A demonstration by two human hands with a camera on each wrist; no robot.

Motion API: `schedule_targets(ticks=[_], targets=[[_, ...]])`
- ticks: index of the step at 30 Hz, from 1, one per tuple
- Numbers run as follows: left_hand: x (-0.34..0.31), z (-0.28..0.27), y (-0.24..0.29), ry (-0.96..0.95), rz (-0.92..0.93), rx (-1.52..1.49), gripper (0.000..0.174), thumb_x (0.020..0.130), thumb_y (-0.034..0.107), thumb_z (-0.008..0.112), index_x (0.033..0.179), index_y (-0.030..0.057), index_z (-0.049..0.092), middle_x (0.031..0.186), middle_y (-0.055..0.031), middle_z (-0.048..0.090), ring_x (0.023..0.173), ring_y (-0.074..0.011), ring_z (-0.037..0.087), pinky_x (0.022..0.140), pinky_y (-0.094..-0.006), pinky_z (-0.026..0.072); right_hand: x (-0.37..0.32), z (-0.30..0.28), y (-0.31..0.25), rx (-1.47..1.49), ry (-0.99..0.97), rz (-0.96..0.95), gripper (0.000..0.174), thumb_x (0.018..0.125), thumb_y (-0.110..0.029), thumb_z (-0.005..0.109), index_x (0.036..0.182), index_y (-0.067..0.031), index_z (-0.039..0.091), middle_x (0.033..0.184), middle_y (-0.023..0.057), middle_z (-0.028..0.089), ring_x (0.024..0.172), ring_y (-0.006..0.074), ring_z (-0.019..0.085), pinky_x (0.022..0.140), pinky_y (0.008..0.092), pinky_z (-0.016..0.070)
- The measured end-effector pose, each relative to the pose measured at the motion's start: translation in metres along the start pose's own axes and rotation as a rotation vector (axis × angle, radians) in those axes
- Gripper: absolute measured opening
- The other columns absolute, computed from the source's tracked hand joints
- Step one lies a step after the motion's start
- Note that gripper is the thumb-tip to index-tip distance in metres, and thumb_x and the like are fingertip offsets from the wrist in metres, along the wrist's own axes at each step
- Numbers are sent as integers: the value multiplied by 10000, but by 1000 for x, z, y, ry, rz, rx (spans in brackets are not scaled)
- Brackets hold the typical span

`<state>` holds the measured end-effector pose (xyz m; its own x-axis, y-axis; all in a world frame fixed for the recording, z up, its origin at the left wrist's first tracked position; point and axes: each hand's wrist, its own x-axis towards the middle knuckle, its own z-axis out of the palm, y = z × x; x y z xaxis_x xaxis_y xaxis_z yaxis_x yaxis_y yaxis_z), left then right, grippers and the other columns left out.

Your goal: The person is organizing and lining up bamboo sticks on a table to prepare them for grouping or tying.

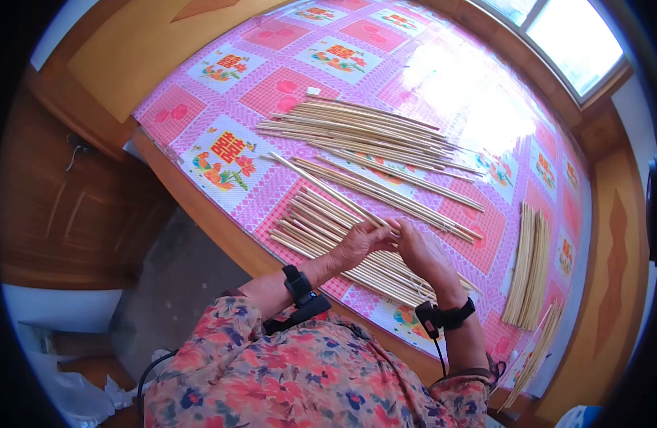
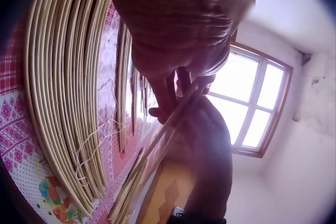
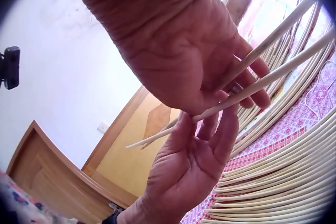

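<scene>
Two thin pale sticks [image 1: 321, 187] pass between both hands above the table. My left hand [image 1: 360, 244] pinches them between thumb and fingers, and my right hand [image 1: 424, 255] holds them close beside it. In the right wrist view the sticks [image 3: 283, 68] cross each other at a narrow angle; the left hand [image 3: 181, 169] grips from below, with the right hand [image 3: 184, 56] above, its fingers bent around the sticks. The left wrist view shows the left hand [image 2: 178, 29] nearest, the right hand [image 2: 207, 145] beyond and the sticks blurred.
A row of sticks [image 1: 317, 227] lies under the hands, a larger pile [image 1: 371, 132] farther back. Tied-looking bundles [image 1: 528, 267] stand out at the right side of the pink patterned table cover [image 1: 178, 107]. White string [image 2: 94, 153] lies over the near row.
</scene>
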<state>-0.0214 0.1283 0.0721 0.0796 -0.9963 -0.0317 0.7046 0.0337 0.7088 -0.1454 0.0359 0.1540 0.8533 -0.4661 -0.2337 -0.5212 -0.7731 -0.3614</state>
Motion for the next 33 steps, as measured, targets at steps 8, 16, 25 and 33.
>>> schedule_targets(ticks=[8, 16, 25, 33], targets=[[10, -34, 29, 171, 147, -247, 206, 870, 170, 518, 1029, 40, 531, 963, -139, 598, 935, -263, 587, 851, -393, 490, -31, 36, 1, 814, 318, 134, 238, 839, -198, 558, 1007, -31, 544, 879, 125, 562, 720, 206, 577, 596, 295, 471], [1, -29, 24, 131, 59, -257, 201, 874, 140, 506, 1017, 3, 537, 964, -158, 599, 950, -278, 582, 884, -400, 477, -32, 65, 45, 2102, 718, 171, 316, 869, -265, 535, 1073, -24, 526, 840, 76, 589, 699, 148, 584, 599, 244, 499], [-3, -39, 19, 261, 39, -214, 154, 868, 142, 522, 909, 13, 596, 923, -129, 624, 914, -242, 601, 842, -370, 508, -37, 73, 49, 2024, 663, 143, 244, 874, -204, 528, 1004, -1, 566, 857, 101, 614, 771, 192, 624, 655, 285, 530], [-6, -38, 15, 295, 38, -191, 160, 860, 131, 531, 917, -10, 578, 938, -151, 613, 916, -261, 599, 840, -384, 510, -35, 81, 56, 2028, 730, 210, 238, 866, -205, 540, 980, 2, 568, 816, 108, 619, 740, 195, 631, 626, 282, 539]])
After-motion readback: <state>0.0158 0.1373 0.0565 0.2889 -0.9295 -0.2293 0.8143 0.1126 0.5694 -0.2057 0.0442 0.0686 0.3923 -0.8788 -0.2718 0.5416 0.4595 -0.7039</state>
